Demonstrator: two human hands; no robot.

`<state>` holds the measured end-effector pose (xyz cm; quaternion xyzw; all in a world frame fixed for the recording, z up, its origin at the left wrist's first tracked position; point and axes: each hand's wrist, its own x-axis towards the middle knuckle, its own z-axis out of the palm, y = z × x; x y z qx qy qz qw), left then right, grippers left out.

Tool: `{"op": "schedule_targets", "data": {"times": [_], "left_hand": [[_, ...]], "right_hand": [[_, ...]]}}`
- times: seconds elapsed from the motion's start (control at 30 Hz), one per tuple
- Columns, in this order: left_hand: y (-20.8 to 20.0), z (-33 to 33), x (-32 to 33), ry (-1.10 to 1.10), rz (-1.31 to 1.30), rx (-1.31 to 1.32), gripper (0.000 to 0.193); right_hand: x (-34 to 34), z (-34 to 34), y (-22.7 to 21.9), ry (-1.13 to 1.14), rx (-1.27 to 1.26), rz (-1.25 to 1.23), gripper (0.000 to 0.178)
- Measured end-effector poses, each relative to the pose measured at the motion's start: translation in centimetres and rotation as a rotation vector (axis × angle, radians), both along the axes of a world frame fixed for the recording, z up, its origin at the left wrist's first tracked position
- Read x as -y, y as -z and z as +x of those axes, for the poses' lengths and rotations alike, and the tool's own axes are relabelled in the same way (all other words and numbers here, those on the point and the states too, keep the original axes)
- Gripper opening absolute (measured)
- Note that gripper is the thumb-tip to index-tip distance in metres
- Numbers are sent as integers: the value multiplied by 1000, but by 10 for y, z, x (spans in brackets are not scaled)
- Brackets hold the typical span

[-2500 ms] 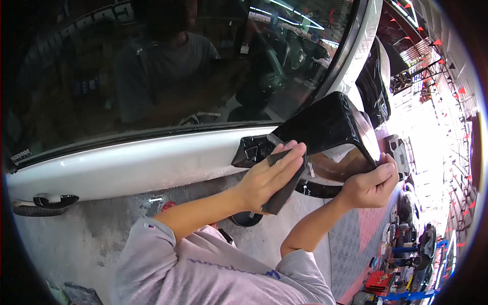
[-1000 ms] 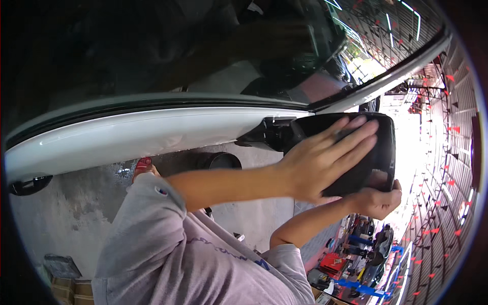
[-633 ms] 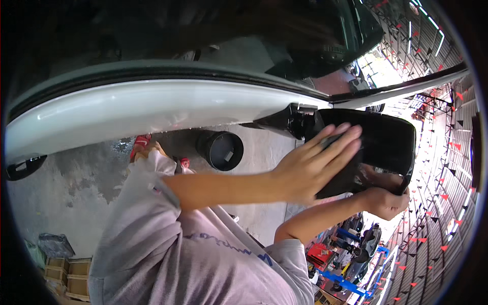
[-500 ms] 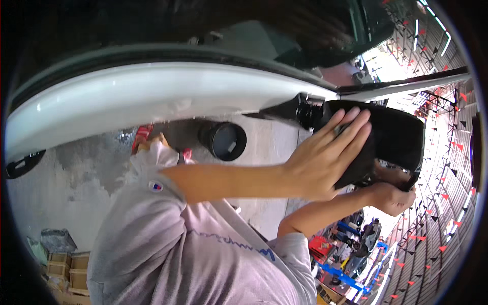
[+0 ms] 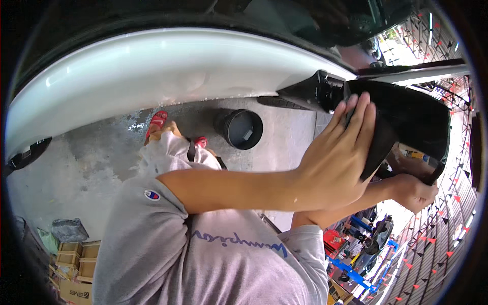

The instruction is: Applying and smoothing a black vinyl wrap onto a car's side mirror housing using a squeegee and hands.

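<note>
The black side mirror [image 5: 424,114] of a white car juts out at the right on its black mount [image 5: 323,91]. My left hand [image 5: 338,157] lies across the mirror's inner side, fingers straight and close together. Beneath its palm is a matte black cloth-like piece [image 5: 380,145], pressed to the mirror; its full outline is hidden. My right hand [image 5: 416,193] is closed at the mirror's lower outer corner, below a strip of glass [image 5: 409,157] that reflects skin. My left forearm passes over my right one.
The white car door [image 5: 168,66] curves across the top, with a black door handle [image 5: 30,155] at far left. A black bucket [image 5: 244,129] stands on the concrete floor near my red sandals [image 5: 156,122]. Wooden crates [image 5: 68,254] sit lower left; blue lift parts [image 5: 353,272] show lower right.
The view has shifted, so mirror and arms appear farther right. Across the mirror, my left hand has slid toward its mount. My right hand stays at the lower corner.
</note>
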<state>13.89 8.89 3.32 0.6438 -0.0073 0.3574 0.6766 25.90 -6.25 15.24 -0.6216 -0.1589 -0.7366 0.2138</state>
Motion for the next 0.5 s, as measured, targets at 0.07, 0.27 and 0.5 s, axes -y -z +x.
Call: {"op": "schedule_targets", "data": {"times": [0.07,0.27,0.5], "left_hand": [[-9,14,-4,-22,145,-55,68],[-14,0,5,-148,202,-21,66],[-20,2,14,-134,142,10,61]], "right_hand": [[13,1,-5,-39,9,-2,40],[1,-4,1,-5,-16,-29,43],[-12,-10,4,-33,-87,99,40]]}}
